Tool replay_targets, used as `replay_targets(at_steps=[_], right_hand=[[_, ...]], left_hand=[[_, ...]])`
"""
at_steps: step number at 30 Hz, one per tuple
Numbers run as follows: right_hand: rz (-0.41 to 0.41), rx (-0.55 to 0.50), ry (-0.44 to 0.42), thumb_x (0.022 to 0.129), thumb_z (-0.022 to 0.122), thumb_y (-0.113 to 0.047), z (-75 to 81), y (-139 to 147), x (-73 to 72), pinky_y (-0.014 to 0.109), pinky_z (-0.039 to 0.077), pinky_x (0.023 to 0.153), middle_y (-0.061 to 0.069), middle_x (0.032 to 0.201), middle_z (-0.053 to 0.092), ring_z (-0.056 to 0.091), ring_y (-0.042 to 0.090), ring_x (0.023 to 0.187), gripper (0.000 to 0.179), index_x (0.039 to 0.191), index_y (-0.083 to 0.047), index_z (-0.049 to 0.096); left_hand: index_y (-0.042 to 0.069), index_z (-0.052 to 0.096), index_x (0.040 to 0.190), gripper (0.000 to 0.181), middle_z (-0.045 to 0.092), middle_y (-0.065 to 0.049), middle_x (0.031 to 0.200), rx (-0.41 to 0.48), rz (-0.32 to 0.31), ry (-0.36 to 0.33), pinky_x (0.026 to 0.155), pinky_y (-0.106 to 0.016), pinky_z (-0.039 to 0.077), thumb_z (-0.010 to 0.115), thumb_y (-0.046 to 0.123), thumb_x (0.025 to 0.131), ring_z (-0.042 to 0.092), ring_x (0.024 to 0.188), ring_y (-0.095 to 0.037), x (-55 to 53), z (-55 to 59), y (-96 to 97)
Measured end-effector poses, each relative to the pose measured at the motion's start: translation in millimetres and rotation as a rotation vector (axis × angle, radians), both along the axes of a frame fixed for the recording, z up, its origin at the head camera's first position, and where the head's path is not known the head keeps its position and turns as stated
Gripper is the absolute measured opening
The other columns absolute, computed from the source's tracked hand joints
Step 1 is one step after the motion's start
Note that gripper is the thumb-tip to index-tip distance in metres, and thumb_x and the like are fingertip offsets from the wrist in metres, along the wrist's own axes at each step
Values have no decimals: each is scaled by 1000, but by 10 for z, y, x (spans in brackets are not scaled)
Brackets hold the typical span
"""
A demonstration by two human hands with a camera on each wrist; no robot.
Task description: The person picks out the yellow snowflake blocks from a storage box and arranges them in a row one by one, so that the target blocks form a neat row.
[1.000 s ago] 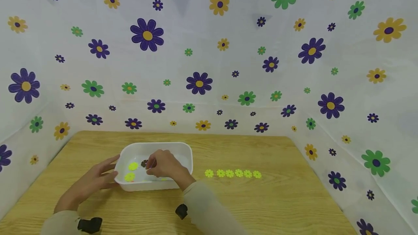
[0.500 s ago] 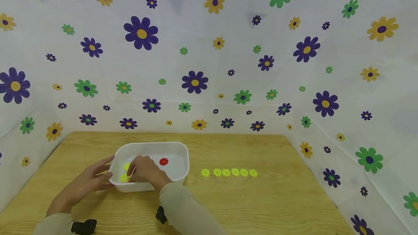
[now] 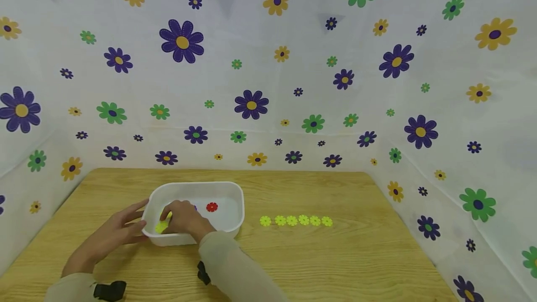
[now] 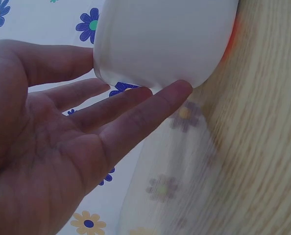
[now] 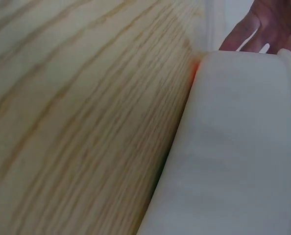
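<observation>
A white plastic tray [image 3: 230, 209] stands on the table. My left hand [image 3: 111, 236] steadies its left end with extended fingers, which in the left wrist view touch the outer wall. My right hand [image 3: 183, 218] reaches inside with bent fingers, thumb and index finger apart at the yellow flower-shaped pieces [image 3: 161, 227] in the left end; whether it grips one I cannot tell. A red flower-shaped piece [image 3: 211, 207] lies on the tray floor, and a bit of a purple piece [image 3: 195, 208] shows behind the right hand. The right wrist view shows the tray's outer side, not that hand.
Several yellow flower-shaped pieces [image 3: 291, 221] lie in a row on the wooden table [image 3: 335, 260], right of the tray. A white cloth [image 3: 268, 69] printed with flowers surrounds the table at the back and sides.
My right hand has moved left inside the tray, from a dark piece to the yellow ones, uncovering the red piece. My left hand stays at the tray's end. The view has shifted slightly.
</observation>
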State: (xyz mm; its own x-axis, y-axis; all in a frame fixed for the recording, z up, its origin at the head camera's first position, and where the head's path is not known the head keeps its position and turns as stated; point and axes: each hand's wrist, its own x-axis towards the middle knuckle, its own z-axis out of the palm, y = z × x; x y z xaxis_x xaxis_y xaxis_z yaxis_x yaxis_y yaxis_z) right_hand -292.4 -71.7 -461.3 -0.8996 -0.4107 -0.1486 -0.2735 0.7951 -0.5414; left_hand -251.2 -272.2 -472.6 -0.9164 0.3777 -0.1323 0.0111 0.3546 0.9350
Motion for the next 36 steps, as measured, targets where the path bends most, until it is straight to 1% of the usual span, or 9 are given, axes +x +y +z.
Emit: replay_targets(at_steps=[2,4,10,13,16,21,26,30,36], right_hand=[[14,22,27,81,89,-23,-7,-17,-13,13,46,69,-11,97,74,53,3,75,29,109,-21,80],[12,32,33,81,89,-24,-7,-28,-20,14,46,69,-11,98,74,52,3,76,30,110,-22,80],[-7,40,22,80,90,-24,-1,-26,-24,16,45,65,-10,86,70,52,4,72,20,98,-21,81],[-12,53,26,79,90,-26,-3,-12,-26,16,46,65,-10,82,68,53,4,72,19,94,-21,79],[-27,36,19,79,90,-25,0,24,-39,17,46,65,-10,80,65,53,5,73,16,88,-20,78],[-37,-53,-8,83,87,-20,84,146,-89,15,46,59,-8,70,64,52,5,65,14,78,-15,75],[-39,-181,-62,85,84,-10,261,331,-130,14,53,52,-1,69,70,59,5,54,9,81,-6,77],[-71,-260,-99,86,82,-6,370,508,-142,20,60,57,2,73,74,64,8,56,4,85,-3,79],[-92,-277,-96,89,80,-8,489,758,-142,33,65,65,3,76,76,71,14,60,4,89,-4,80]], left_hand=[[-1,8,164,77,17,-42,163,-2,4,-2,92,-45,64,55,16,106,58,130,-52,-1,5,2],[-1,8,164,77,17,-42,163,0,5,-2,92,-45,64,55,16,106,59,129,-51,-1,11,6],[-2,8,164,76,17,-42,163,21,-3,-3,92,-44,64,54,14,106,61,128,-48,2,20,13],[-2,8,164,76,16,-42,163,16,-4,-7,93,-44,64,54,14,106,60,129,-50,4,26,19],[-1,8,164,77,16,-42,164,2,2,-13,93,-45,64,55,16,106,57,131,-52,3,35,28],[-2,9,164,77,16,-43,163,-1,-2,-8,92,-44,64,55,16,106,57,131,-52,2,50,34],[-4,9,163,76,16,-44,162,8,-5,3,92,-44,64,55,16,106,59,130,-51,6,51,36],[-3,9,163,77,17,-43,162,5,4,-10,93,-44,64,55,16,105,60,129,-49,13,40,39],[-2,8,164,76,16,-43,162,-7,14,-6,92,-45,64,53,17,106,61,128,-50,20,29,27]])
